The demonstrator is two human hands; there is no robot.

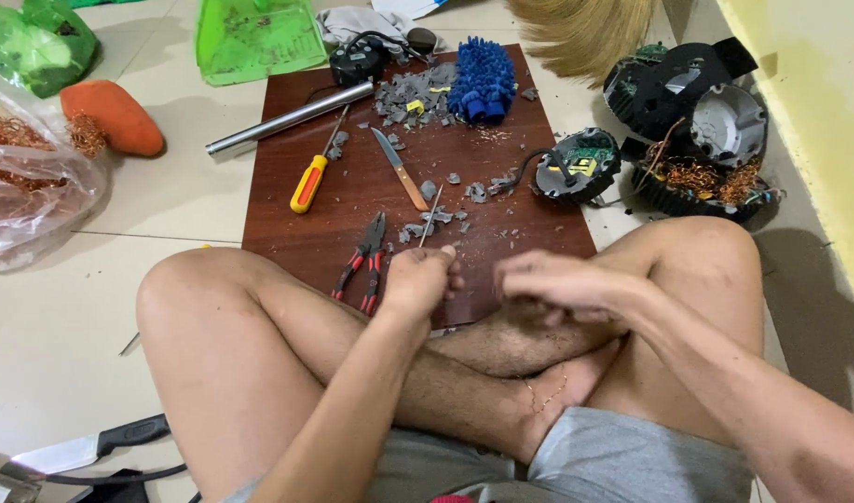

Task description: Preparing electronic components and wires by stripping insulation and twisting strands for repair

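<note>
Floor: tiled; brown board (352, 200) laid at centre.
Left hand (420, 279): grip closed on thin rod (430, 217).
Right hand (550, 284): blurred, grip cannot be told.
Pliers (363, 259): left of hands.

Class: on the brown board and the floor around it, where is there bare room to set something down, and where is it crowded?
Bare: board left of the yellow-handled screwdriver; tile between orange object and board. Crowded: top by blue mitt, centre around knife, pliers.
</note>
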